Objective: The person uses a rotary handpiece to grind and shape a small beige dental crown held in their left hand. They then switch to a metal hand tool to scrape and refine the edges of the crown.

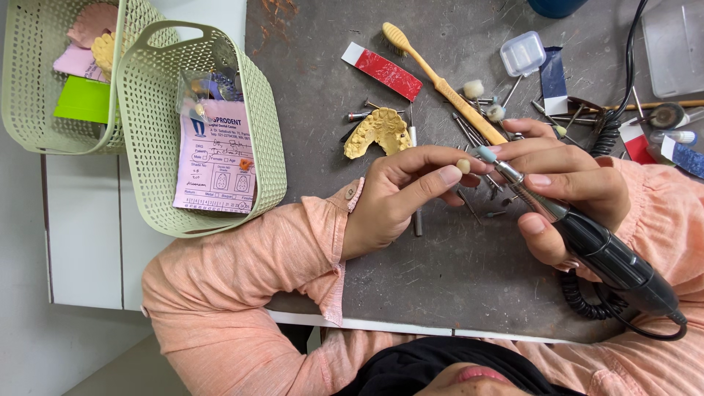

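Left hand [400, 194]: thumb and fingertips pinched narrow on a small cream tooth crown [463, 166], held above the grey worktop [440, 279], just off the lower right corner of the yellow dental cast [378, 132]

Right hand [565, 194]: fingers wrapped around a black rotary handpiece [609, 257], pen-style grip near the metal nose. Pale blue polishing tip [486, 154] sits against or just beside the crown; contact cannot be confirmed from this view

Handpiece body runs away from the cast toward the worktop's near edge; its coiled black cord [587, 301] lies under the right wrist, close to that edge

Landmark, dental cast: lies flat, arch opening toward the hands. Beyond it, a red and white card [381, 70] and a yellow toothbrush [440, 81], the brush running diagonally toward the right hand. To the cast's right, a scatter of loose burs [469, 132] and mounted points crowds the surface up to the right hand's knuckles. A small clear plastic box [522, 53] sits further off on that side

To the cast's left, a pale green perforated basket [147, 176] overhangs the worktop's left edge, holding a pink form [216, 158]. A second green basket [44, 88] stands beside it, fully off the worktop

Open room: bare worktop below the cast, between both forearms and the near edge
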